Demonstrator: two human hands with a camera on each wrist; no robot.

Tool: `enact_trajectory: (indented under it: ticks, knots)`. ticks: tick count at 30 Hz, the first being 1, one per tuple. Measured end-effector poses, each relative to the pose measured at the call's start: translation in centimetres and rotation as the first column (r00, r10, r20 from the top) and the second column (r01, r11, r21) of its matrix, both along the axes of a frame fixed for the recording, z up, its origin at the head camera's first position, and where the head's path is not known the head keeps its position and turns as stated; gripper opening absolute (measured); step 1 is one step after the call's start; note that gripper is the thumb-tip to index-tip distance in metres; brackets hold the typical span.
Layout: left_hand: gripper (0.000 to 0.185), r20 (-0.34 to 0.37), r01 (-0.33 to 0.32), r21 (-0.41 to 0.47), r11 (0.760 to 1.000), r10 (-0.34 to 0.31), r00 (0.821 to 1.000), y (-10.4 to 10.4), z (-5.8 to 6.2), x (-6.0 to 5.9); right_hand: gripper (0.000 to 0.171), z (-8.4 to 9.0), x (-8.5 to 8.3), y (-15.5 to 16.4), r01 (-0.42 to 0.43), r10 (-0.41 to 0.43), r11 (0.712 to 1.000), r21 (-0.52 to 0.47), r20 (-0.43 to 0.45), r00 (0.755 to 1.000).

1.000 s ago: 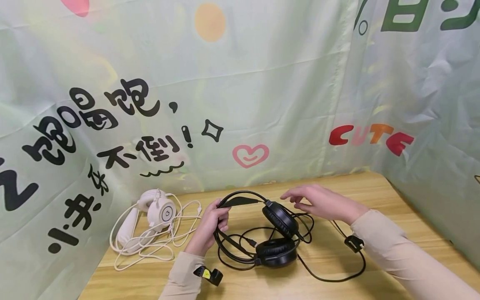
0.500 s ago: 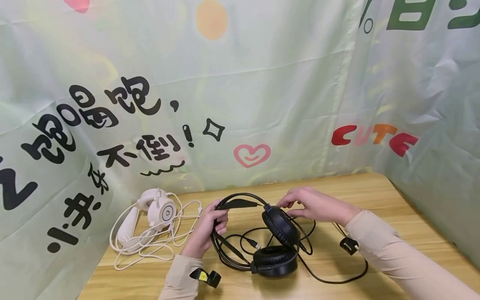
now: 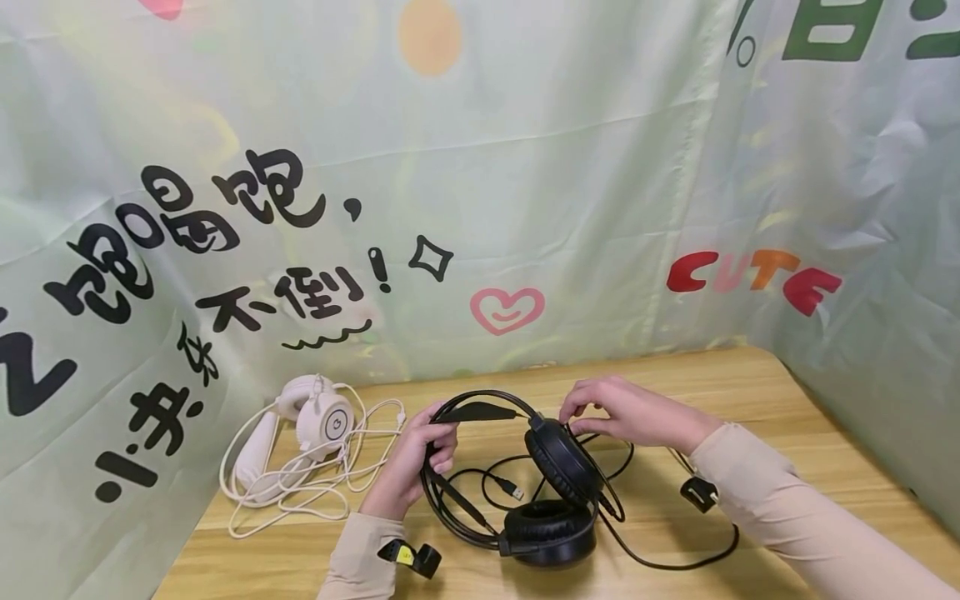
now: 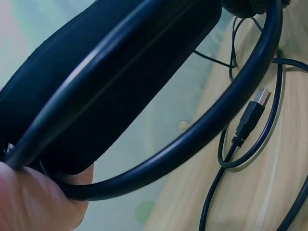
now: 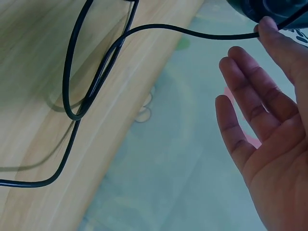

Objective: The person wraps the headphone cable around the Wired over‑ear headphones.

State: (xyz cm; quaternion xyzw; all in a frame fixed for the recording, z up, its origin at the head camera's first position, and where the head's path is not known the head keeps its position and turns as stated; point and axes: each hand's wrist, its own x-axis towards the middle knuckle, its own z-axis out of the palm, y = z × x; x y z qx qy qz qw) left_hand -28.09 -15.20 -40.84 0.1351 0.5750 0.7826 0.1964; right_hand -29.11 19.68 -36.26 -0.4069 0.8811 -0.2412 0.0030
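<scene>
A white headset (image 3: 311, 421) is seen at the far left of the counter (image 3: 750, 392), at about 9 o'clock from the hands, with its pale cord (image 3: 352, 467) looped loosely around it on the wood.

Just to its right, the left hand (image 3: 420, 454) is curled around the headband (image 3: 480, 407) of a black headset (image 3: 525, 467); in the left wrist view the fingers (image 4: 33, 197) are clamped on the padded band (image 4: 110, 72) and the thin outer hoop (image 4: 202, 130). The black headset is held tilted above the middle of the counter, 1 ear cup (image 3: 562, 458) raised at about 3 o'clock from the left hand and the other ear cup (image 3: 547, 529) resting low at about 5 o'clock.

A USB plug (image 3: 510, 487) is seen inside the arc of the headband, lying on the wood; it shows again in the left wrist view (image 4: 252, 113).

Further right, the right hand (image 3: 626, 412) is placed at the raised ear cup, at about 1 o'clock from it. In the right wrist view the palm is spread and the fingers (image 5: 250, 91) are held straight, while a fingertip touches the black cable (image 5: 192, 33). The cable is looped across the counter toward 4 o'clock, where an inline control (image 3: 697, 492) lies beside the right sleeve (image 3: 795, 508).

Behind everything a pale green printed backdrop (image 3: 525, 167) is hung.
</scene>
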Motion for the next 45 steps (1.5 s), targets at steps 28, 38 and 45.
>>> enact_trajectory:
  ticks: [28, 38, 45]
  knots:
    - [0.014, 0.004, 0.137, -0.033, 0.99, -0.137, 0.991, 0.3, -0.1, 0.4, 0.01, 7.4, 1.5, -3.3, -0.202, 0.215, 0.974, -0.107, 0.123, 0.969]
    - [0.011, -0.024, 0.223, -0.013, 0.975, -0.223, 0.974, 0.4, -0.2, 0.4, 0.013, 7.7, 1.1, -4.6, -0.179, 0.192, 0.981, -0.081, 0.204, 0.96]
    - [0.013, -0.064, 0.367, 0.111, 0.924, -0.362, 0.93, 0.5, -0.3, 0.6, 0.02, 6.3, 0.0, -4.4, -0.168, 0.252, 0.951, -0.259, 0.338, 0.907]
